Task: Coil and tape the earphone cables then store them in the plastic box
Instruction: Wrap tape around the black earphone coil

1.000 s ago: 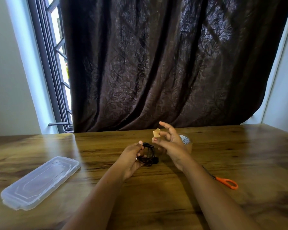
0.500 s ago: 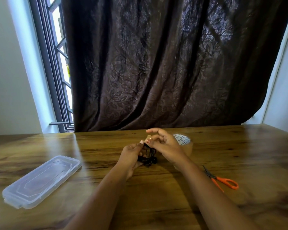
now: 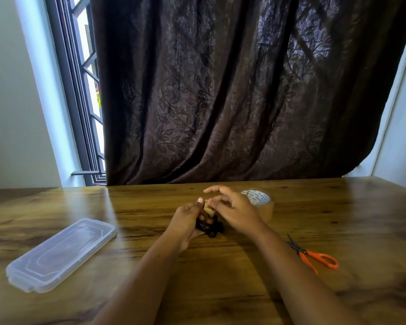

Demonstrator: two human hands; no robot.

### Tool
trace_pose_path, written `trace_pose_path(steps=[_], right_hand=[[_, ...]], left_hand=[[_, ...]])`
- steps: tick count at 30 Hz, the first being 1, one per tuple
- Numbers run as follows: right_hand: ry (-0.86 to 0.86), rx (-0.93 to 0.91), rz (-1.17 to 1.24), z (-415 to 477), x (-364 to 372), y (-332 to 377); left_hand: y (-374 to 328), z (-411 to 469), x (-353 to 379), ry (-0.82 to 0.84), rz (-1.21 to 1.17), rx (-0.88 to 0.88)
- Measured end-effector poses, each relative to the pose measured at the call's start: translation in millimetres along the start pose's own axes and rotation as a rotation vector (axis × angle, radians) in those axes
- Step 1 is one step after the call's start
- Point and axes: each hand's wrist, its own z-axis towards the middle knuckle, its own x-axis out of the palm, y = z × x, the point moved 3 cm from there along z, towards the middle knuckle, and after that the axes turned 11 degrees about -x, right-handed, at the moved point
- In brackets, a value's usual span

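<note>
Tape meets cable: my left hand grips the coiled black earphone cable just above the wooden table, fingers curled round the bundle. My right hand pinches a tan strip of tape against the coil's top, index finger lifted clear. A second ago that strip was held up in the air, apart from the cable; now it has come down between my left thumb and right fingertips. I judge the coiling done and the binding under way, with wrapping and storing yet to come. The plastic box lies well to my left, its lid apparently on, with bare wood between it and my hands. The tape roll sits just behind my right hand. The orange scissors lie near my right forearm, blades toward it, so a sweep to the left looks the freer path.
</note>
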Motion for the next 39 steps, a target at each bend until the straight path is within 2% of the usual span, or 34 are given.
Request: trace_pose_path(steps=[4,11,22,39], right_hand=[[0.088,-0.027,-0.194,0.6,2.8,-4.4],[0.081,-0.109,-0.362,1.8,2.9,-5.9],[0.017,-0.18,-0.396,0.1,4.5,-7.6],[0.026,-0.137,-0.496,-1.7,1.4,-19.5]], left_hand=[[0.9,-3.8,2.6,-0.011,0.039,-0.038],[2.5,-5.1,6.1,-0.006,0.049,-0.074],[4.9,-2.5,7.7,-0.021,0.133,-0.021],[6.7,-0.9,10.5,0.007,0.238,0.054]])
